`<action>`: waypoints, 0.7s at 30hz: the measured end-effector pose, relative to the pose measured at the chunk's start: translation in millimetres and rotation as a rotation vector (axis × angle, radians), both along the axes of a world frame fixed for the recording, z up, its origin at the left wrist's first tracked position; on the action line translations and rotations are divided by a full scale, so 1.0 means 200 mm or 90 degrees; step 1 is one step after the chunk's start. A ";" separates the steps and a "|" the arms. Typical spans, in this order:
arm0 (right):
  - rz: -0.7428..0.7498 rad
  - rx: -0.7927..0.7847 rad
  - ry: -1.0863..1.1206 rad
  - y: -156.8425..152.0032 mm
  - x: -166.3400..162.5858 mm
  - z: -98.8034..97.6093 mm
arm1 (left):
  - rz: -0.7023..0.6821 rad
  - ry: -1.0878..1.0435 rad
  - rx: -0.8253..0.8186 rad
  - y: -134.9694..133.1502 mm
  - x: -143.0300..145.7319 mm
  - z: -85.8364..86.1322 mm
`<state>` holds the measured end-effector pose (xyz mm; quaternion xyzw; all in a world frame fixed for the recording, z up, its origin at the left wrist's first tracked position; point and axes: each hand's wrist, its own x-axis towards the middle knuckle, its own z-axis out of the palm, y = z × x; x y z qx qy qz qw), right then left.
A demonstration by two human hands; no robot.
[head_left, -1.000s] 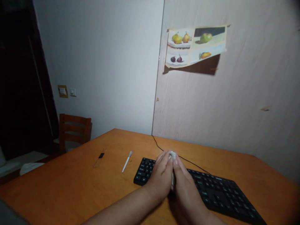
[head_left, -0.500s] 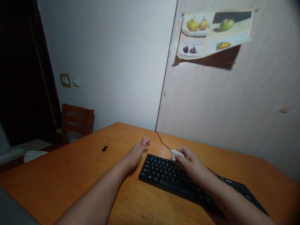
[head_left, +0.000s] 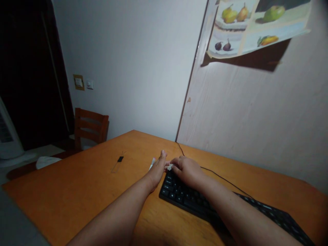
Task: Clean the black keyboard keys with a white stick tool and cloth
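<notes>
A black keyboard (head_left: 189,200) lies at an angle on the wooden table. My right hand (head_left: 188,171) is over its far left corner, fingers closed on a crumpled white tissue (head_left: 169,167); only a small bit of the tissue shows. At the keyboard's left end rests my left hand (head_left: 156,173), on its side with the thumb raised and apart from the fingers. Its fingertips come close to the tissue and are partly hidden. Behind the left hand a small white item (head_left: 152,162) peeks out; its kind cannot be made out.
A small black thing with thin wire loops (head_left: 120,159) lies left on the table (head_left: 84,191). The keyboard cable (head_left: 225,177) runs along the back. A wooden chair (head_left: 91,126) stands beyond the left edge. Fruit pictures (head_left: 238,30) hang on the wall panel.
My right hand has moved left along the keyboard's far edge with the tissue, up to my left hand. The view has shifted a little. The white item behind my left hand has come into sight.
</notes>
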<state>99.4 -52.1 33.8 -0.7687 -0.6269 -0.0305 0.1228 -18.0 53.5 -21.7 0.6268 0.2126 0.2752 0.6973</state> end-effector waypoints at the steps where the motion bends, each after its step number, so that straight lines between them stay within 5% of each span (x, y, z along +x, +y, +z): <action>1: 0.006 -0.016 -0.025 0.01 -0.01 0.01 | -0.013 -0.010 -0.003 0.00 0.00 0.00; 11: 0.000 -0.133 -0.112 -0.10 0.10 0.08 | 0.055 0.038 0.008 0.00 0.01 -0.02; 16: -0.072 -0.121 0.004 -0.14 0.19 0.12 | 0.059 0.048 0.038 -0.01 0.02 -0.02; 21: -0.071 -0.088 0.088 -0.03 0.11 0.09 | 0.050 0.057 0.102 -0.03 0.00 0.00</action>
